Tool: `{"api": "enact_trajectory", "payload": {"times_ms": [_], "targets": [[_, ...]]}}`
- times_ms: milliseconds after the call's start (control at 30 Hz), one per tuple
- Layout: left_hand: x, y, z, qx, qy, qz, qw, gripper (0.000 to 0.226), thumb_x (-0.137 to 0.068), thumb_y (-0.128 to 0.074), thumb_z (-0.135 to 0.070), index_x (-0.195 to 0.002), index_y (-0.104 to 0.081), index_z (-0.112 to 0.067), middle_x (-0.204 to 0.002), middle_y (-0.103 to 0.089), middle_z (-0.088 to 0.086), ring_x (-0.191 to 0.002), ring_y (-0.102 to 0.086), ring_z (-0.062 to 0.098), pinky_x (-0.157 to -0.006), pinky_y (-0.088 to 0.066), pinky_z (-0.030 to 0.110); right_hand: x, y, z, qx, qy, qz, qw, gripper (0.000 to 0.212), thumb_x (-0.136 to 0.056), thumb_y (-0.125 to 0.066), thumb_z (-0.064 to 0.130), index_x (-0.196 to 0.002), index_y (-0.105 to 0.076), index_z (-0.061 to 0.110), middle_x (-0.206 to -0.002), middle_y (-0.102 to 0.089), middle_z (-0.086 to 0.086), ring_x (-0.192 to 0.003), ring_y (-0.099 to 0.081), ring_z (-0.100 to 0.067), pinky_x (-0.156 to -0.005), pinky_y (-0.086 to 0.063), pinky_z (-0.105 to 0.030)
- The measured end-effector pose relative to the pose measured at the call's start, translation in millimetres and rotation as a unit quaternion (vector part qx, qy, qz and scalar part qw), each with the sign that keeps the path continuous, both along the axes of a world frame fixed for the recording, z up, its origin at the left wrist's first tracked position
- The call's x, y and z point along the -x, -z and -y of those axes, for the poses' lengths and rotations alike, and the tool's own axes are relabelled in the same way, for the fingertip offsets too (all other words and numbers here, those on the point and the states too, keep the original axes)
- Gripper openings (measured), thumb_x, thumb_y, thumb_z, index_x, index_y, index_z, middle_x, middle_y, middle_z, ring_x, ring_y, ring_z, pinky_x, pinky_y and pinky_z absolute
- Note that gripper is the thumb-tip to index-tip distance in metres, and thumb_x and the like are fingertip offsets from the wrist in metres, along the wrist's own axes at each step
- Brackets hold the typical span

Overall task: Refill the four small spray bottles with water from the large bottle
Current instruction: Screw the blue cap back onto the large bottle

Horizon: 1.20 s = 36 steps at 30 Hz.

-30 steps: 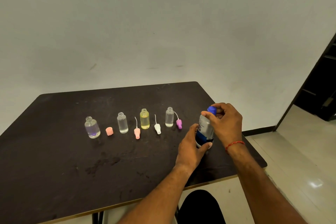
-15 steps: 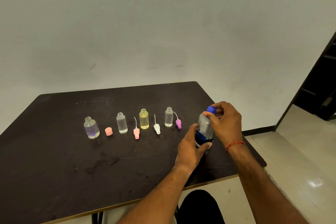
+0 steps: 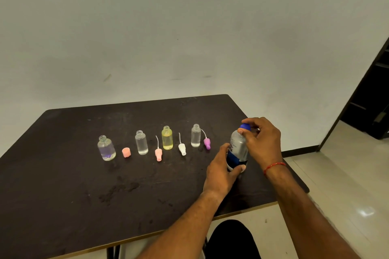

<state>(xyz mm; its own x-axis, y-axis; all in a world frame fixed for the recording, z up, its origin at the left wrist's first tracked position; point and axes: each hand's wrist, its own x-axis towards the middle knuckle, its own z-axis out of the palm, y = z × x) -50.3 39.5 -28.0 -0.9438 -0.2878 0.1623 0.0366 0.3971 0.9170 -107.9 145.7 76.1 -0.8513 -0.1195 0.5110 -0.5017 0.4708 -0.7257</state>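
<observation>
Dark rectangular table (image 3: 63, 195), with a large clear plastic bottle with blue label (image 3: 239, 147) upright near its right edge. Left hand (image 3: 221, 171): fingers curled round the bottle's lower body. Right hand (image 3: 263, 143): fingertips pinching the round blue cap (image 3: 245, 126). A row of four small uncapped spray bottles (image 3: 141, 142) stands to the left, with the loose spray heads (image 3: 182, 149) beside them.

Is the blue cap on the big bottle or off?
On. The blue cap sits atop the large bottle, pinched by the right hand; the left hand grips the bottle.

Dark lettering on the large bottle (image 3: 239, 146) I hold, partly hidden, too blurred for me to read
</observation>
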Motion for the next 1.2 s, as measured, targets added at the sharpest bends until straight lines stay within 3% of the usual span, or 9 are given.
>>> {"api": "enact_trajectory", "payload": {"times_ms": [233, 333, 467, 533, 633, 800, 900, 1000, 1200], "targets": [[0, 0, 0, -0.005, 0.002, -0.002, 1.000, 0.069, -0.085, -0.080, -0.033, -0.141, -0.041, -0.042, -0.128, -0.052, -0.033, -0.116, -0.044, -0.018, -0.103, -0.040, 0.014, -3, 0, 2, -0.006, 0.013, 0.026, 1.000, 0.043, -0.077, -0.079, 0.033, -0.114, -0.064, 0.019, -0.105, -0.062, 0.005, -0.092, -0.059, -0.011, -0.084, -0.050, -0.022], [0, -1, 0, -0.006, 0.004, -0.004, 1.000, 0.070, -0.085, -0.080, -0.033, -0.142, -0.041, -0.040, -0.136, -0.052, -0.027, -0.119, -0.043, -0.015, -0.103, -0.038, 0.013, -5, 1, -1, 0.007, -0.033, 0.043, 0.998, 0.052, -0.084, -0.074, 0.020, -0.132, -0.055, 0.020, -0.116, -0.058, 0.009, -0.104, -0.055, -0.007, -0.092, -0.045, -0.021], [0, 0, 1, -0.009, 0.006, -0.002, 1.000, 0.069, -0.084, -0.080, -0.033, -0.140, -0.041, -0.042, -0.123, -0.051, -0.036, -0.111, -0.044, -0.023, -0.101, -0.039, 0.012, -4, 6, -4, 0.008, -0.018, 0.045, 0.999, 0.036, -0.085, -0.073, 0.012, -0.119, -0.065, 0.021, -0.114, -0.066, 0.000, -0.101, -0.061, -0.013, -0.086, -0.048, -0.015], [0, 0, 0, -0.009, 0.002, -0.007, 1.000, 0.069, -0.084, -0.080, -0.034, -0.141, -0.041, -0.041, -0.132, -0.055, -0.029, -0.119, -0.046, -0.016, -0.106, -0.042, 0.018, -3, 4, -2, 0.013, 0.006, 0.041, 0.999, 0.030, -0.081, -0.077, 0.018, -0.109, -0.066, 0.021, -0.103, -0.067, 0.002, -0.092, -0.062, -0.012, -0.080, -0.049, -0.014], [0, 0, 0, -0.009, -0.004, -0.013, 1.000, 0.072, -0.084, -0.080, -0.035, -0.144, -0.040, -0.040, -0.144, -0.053, -0.018, -0.128, -0.044, -0.007, -0.111, -0.042, 0.026, -3, 2, 0, 0.016, 0.020, 0.049, 0.998, 0.031, -0.077, -0.081, 0.025, -0.101, -0.061, 0.022, -0.095, -0.063, 0.003, -0.087, -0.062, -0.014, -0.082, -0.054, -0.025], [2, -1, -1, -0.009, -0.004, -0.006, 1.000, 0.073, -0.083, -0.080, -0.036, -0.143, -0.039, -0.042, -0.146, -0.052, -0.018, -0.138, -0.046, 0.006, -0.115, -0.043, 0.037, -3, 1, -3, 0.011, -0.006, 0.053, 0.999, 0.060, -0.079, -0.078, 0.031, -0.132, -0.051, 0.020, -0.110, -0.057, 0.008, -0.095, -0.057, -0.007, -0.082, -0.046, -0.018], [0, -2, -1, -0.002, -0.005, -0.011, 1.000, 0.072, -0.084, -0.080, -0.035, -0.143, -0.039, -0.040, -0.146, -0.052, -0.016, -0.135, -0.045, 0.001, -0.115, -0.042, 0.033, -3, 1, -8, 0.033, -0.043, 0.040, 0.998, 0.049, -0.089, -0.069, 0.015, -0.134, -0.053, 0.024, -0.119, -0.059, 0.010, -0.098, -0.057, 0.000, -0.079, -0.043, -0.009], [1, -2, -1, -0.003, -0.005, -0.013, 1.000, 0.073, -0.084, -0.080, -0.034, -0.144, -0.039, -0.039, -0.145, -0.053, -0.017, -0.134, -0.045, 0.000, -0.114, -0.042, 0.030, -3, 3, -7, 0.019, -0.040, 0.031, 0.999, 0.030, -0.092, -0.063, 0.009, -0.119, -0.066, 0.023, -0.119, -0.065, 0.001, -0.104, -0.058, -0.008, -0.091, -0.051, -0.021], [1, 1, -1, 0.000, -0.006, -0.006, 1.000, 0.069, -0.082, -0.081, -0.035, -0.137, -0.041, -0.046, -0.121, -0.053, -0.036, -0.117, -0.047, -0.014, -0.106, -0.045, 0.022, -1, 1, 1, 0.013, 0.008, 0.000, 1.000, 0.023, -0.082, -0.076, 0.021, -0.103, -0.067, 0.018, -0.101, -0.065, -0.002, -0.089, -0.063, -0.013, -0.080, -0.052, -0.018]]}}
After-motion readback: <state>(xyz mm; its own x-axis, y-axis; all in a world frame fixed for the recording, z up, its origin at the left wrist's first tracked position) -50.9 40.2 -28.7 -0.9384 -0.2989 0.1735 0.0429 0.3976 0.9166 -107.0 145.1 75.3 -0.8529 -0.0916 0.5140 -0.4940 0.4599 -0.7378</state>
